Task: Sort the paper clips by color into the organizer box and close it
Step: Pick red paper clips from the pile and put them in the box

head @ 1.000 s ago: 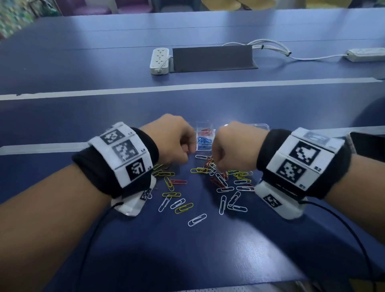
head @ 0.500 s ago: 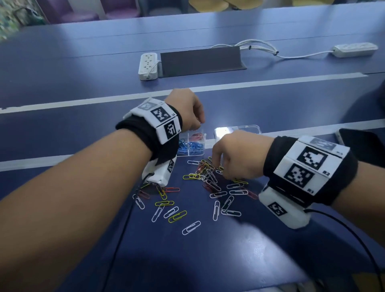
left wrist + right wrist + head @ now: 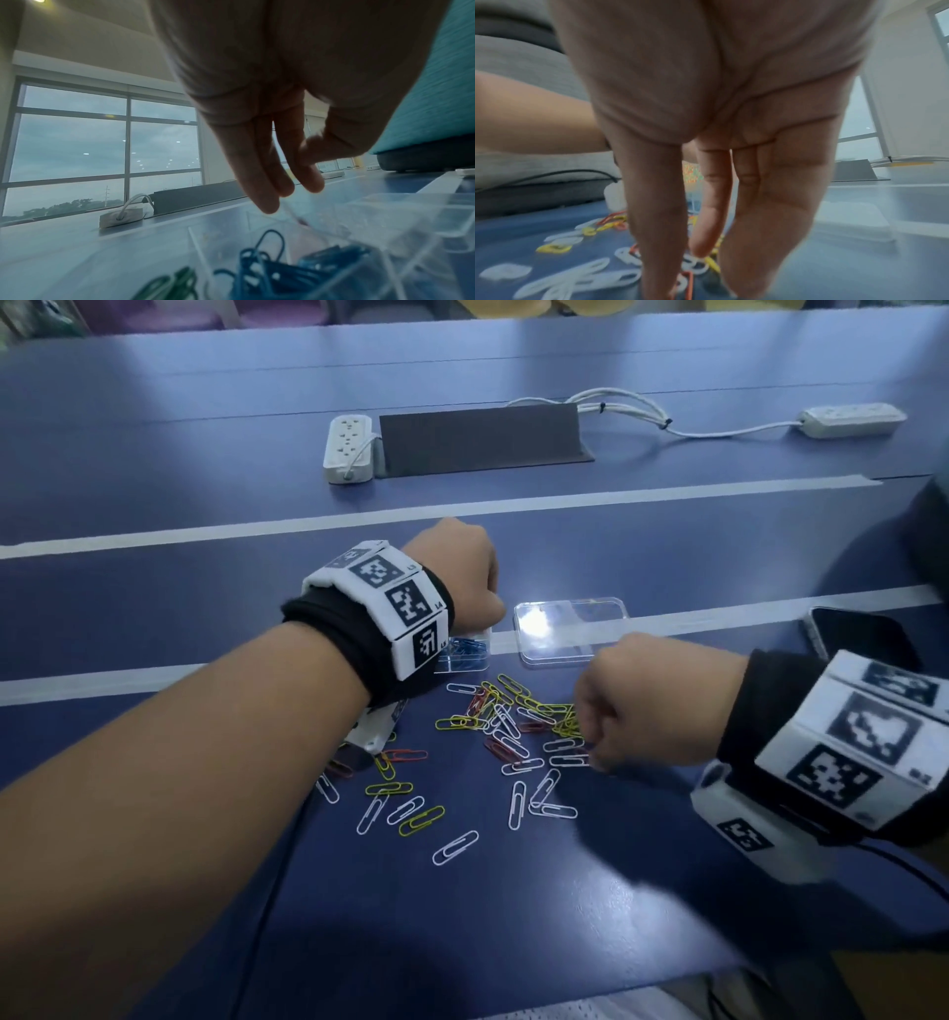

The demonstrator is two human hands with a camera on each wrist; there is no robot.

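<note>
Since 0.5 s ago, the left hand (image 3: pixel 462 572) stays over the organizer box (image 3: pixel 464 654) while the right hand (image 3: pixel 647 706) shifts rightward along the loose paper clips (image 3: pixel 508 737) on the counter (image 3: pixel 565 891). Left grip: fingers point down over the compartments, nothing visibly held. Right grip: fingertips (image 3: pixel 703 243) reach into the pile; whether they pinch a clip cannot be told. Blue clips (image 3: pixel 295 274) and green clips (image 3: pixel 169 286) sit in separate compartments. White, yellow and red clips remain unsorted. The clear lid (image 3: pixel 570 629) lies beside the box, so closing is still pending.
</note>
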